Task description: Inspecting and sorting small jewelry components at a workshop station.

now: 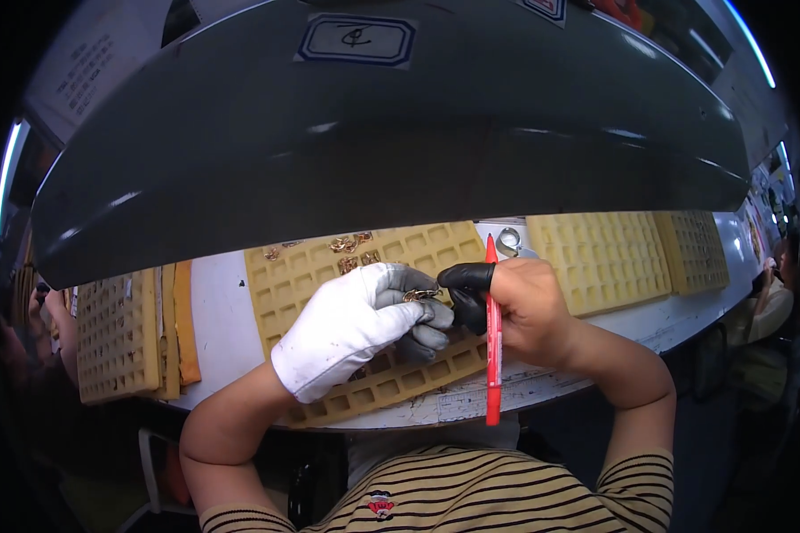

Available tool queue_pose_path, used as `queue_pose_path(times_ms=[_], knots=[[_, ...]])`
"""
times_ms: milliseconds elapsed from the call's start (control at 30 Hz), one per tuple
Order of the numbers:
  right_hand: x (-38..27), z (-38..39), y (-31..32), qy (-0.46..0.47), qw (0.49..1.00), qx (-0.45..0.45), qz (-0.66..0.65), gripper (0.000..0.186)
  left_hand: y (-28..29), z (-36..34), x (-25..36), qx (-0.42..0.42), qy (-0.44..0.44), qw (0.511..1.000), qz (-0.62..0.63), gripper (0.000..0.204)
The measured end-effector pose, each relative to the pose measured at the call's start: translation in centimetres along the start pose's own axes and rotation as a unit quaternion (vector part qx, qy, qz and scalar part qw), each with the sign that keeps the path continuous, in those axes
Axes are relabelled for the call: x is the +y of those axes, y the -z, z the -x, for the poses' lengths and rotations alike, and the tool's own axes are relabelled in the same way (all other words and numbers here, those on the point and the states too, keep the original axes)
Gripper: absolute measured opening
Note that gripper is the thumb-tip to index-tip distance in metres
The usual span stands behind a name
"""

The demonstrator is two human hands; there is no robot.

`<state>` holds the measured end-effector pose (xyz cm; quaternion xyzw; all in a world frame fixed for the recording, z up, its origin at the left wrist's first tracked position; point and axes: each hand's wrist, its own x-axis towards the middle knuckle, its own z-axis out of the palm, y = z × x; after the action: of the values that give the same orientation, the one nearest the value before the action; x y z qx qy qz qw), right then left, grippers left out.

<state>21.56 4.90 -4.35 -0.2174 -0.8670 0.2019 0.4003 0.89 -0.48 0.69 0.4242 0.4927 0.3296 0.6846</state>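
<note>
Crosswise, the gold-toned piece (420, 295) points right from the left grip (369, 315).

Before me a dark, glossy panel (391, 142) spans the far side of the white tabletop (215, 324). A tube light (8, 169) glows on my left, a printed sheet (80, 71) higher up; another tube (753, 44) shines at upper right. Low on my left, a pale frame (149, 471) stands in shadow.
</note>
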Motion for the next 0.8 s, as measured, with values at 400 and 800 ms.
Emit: queue_pose_path(times_ms=[400, 800], knots=[[0.4, 0.0, 0.1, -0.020, 0.999, -0.032, 0.000, 0.016, -0.1, -1.0, -2.3, 0.122, -0.133, 0.954, -0.238, 0.028], [0.8, 0.1, 0.5, 0.075, 0.992, -0.003, 0.100, 0.016, 0.2, -0.1, -0.4, 0.025, -0.008, 0.996, -0.088, 0.040]])
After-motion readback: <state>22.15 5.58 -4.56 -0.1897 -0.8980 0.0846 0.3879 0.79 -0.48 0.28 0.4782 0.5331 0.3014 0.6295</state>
